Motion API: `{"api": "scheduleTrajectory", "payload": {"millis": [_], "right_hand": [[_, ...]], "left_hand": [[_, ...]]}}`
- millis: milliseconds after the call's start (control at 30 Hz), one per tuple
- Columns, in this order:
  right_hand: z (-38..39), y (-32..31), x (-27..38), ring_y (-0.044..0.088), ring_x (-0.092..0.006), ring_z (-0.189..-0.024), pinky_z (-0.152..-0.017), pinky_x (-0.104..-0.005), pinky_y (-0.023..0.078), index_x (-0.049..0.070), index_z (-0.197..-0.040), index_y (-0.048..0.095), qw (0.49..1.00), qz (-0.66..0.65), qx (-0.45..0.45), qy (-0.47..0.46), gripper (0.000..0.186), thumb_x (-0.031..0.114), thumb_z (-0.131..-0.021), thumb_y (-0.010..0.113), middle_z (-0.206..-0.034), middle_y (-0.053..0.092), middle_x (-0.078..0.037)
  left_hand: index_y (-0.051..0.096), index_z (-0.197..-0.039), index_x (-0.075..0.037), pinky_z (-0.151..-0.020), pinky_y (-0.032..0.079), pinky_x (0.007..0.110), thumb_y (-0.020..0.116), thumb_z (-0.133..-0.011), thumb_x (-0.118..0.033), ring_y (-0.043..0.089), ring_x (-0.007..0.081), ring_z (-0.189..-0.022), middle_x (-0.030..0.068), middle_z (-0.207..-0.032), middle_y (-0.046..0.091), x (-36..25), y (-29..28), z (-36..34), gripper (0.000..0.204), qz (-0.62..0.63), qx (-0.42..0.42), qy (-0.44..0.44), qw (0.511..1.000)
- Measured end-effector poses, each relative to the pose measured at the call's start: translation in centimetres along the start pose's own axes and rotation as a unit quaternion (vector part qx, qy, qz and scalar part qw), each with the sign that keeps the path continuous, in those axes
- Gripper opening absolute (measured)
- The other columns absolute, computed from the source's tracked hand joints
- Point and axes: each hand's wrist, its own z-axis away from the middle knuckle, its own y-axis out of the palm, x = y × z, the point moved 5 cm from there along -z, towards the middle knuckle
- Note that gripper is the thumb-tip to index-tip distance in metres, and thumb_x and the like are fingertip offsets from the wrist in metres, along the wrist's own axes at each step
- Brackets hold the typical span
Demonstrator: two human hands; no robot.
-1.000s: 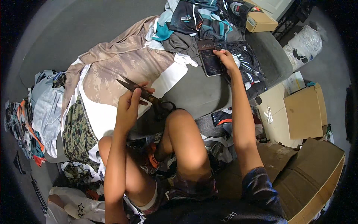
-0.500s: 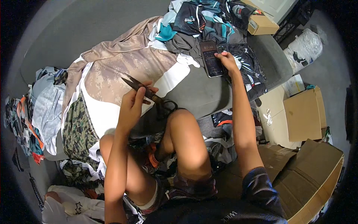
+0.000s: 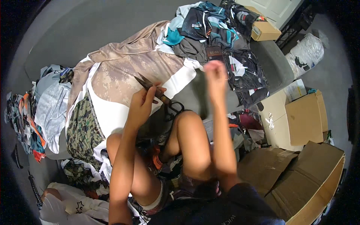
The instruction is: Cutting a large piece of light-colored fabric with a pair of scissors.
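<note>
Left hand point(image 3: 140, 105) is clamped on the scissors point(image 3: 164, 98), thumb on the near side, fingers wrapped around the far side. Grip sits around the pivot and lower blades, not in the handle loops. Blades poke out past the hand, up and left, over the brown patterned fabric point(image 3: 129, 75). Handles stick out on the other side, down and right, just above the person's right knee point(image 3: 188, 122).

Right hand point(image 3: 216, 75) is motion-blurred; can't tell if the fingers are together or apart, or whether they hold anything. It's raised over the grey couch point(image 3: 197, 88), to the right of the scissors and well apart from them.

Phone point(image 3: 214, 52) is just beyond the right hand in the view. Only its upper end shows clearly, the rest being hidden by the hand; can't tell if the two touch. Dark plastic-wrapped packet point(image 3: 247, 71) is just right of the phone.

Brown fabric lies spread on the couch, white cloth point(image 3: 107, 118) along its near edge, camouflage fabric point(image 3: 83, 133) left of that. Teal and black garments point(image 3: 204, 24) pile up beyond the phone. Open cardboard box point(image 3: 300, 180) at lower right.
</note>
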Motion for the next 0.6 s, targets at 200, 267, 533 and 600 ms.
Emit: {"api": "scheduleTrajectory", "payload": {"millis": [200, 267, 533, 600], "right_hand": [[10.1, 9.0, 1.5, 0.054, -0.0156, -0.074, -0.065, -0.0271, 0.044, 0.005, -0.12, 0.049, 0.985, 0.079, 0.137, -0.065, 0.048, 0.0, -0.075, 0.065, -0.09, 0.059, -0.006], [10.2, 8.8, 1.2, 0.053, -0.0154, -0.069, -0.062, -0.0271, 0.043, 0.003, -0.117, 0.052, 0.984, 0.105, 0.141, -0.002, 0.044, 0.0, -0.075, 0.065, -0.085, 0.059, -0.007], [11.0, 8.4, 0.2, 0.048, -0.0132, -0.06, -0.057, -0.025, 0.039, 0.0, -0.1, 0.061, 0.978, 0.102, 0.176, 0.04, 0.024, 0.0, -0.077, 0.066, -0.072, 0.059, -0.004], [11.1, 8.5, 0.6, 0.046, -0.0124, -0.059, -0.057, -0.0238, 0.038, -0.001, -0.095, 0.063, 0.98, 0.074, 0.177, 0.051, 0.017, 0.0, -0.078, 0.065, -0.07, 0.059, -0.003]], "left_hand": [[0.059, -0.113, 0.006, -0.069, 0.046, 0.024, 0.046, -0.096, -0.017, 0.059, 0.0137, -0.08, 0.0097, -0.101, 0.067, -0.2, -1.1, -0.1, 0.031, -0.091, -0.014, 0.02, 0.996], [0.06, -0.113, 0.006, -0.069, 0.046, 0.024, 0.046, -0.095, -0.016, 0.059, 0.0135, -0.082, 0.0099, -0.102, 0.067, -0.3, -1.6, 0.3, 0.031, -0.105, -0.019, 0.018, 0.994], [0.055, -0.122, 0.005, -0.083, 0.045, 0.025, 0.044, -0.097, -0.019, 0.059, 0.0176, -0.092, 0.0132, -0.105, 0.065, -1.4, -0.6, 0.6, 0.036, -0.074, 0.012, 0.044, 0.996], [0.054, -0.124, 0.004, -0.085, 0.044, 0.025, 0.044, -0.097, -0.018, 0.059, 0.0184, -0.094, 0.0136, -0.106, 0.065, -1.9, -0.6, 0.7, 0.036, -0.014, 0.015, 0.062, 0.998]]}}
